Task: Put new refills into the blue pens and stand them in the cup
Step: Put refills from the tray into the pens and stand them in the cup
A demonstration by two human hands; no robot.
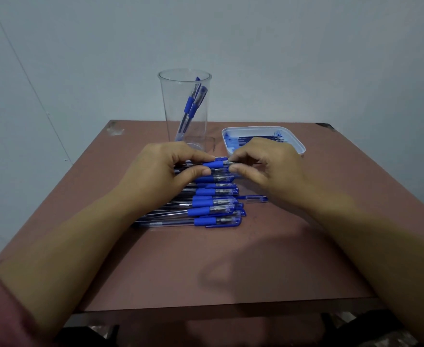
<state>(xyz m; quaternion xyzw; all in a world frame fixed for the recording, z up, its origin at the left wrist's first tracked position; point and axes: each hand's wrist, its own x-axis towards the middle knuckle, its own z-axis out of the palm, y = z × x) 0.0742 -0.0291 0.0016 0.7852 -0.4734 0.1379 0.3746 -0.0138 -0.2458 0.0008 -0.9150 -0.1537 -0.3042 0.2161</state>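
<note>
My left hand (165, 166) grips a blue pen (217, 162) by its blue rubber grip, just above the pile. My right hand (263, 166) pinches the pen's tip end, where a thin refill shows between the fingers. Under both hands lies a pile of several blue pens (211, 204) with clear barrels, side by side on the table. A tall clear cup (184, 108) stands behind the hands with two blue pens (193, 103) leaning inside it.
A white shallow tray (293, 141) holding several refills and blue ink stains sits at the back right. One loose pen cap (253, 198) lies right of the pile. The brown table (218, 266) ends near me; a pale wall rises behind.
</note>
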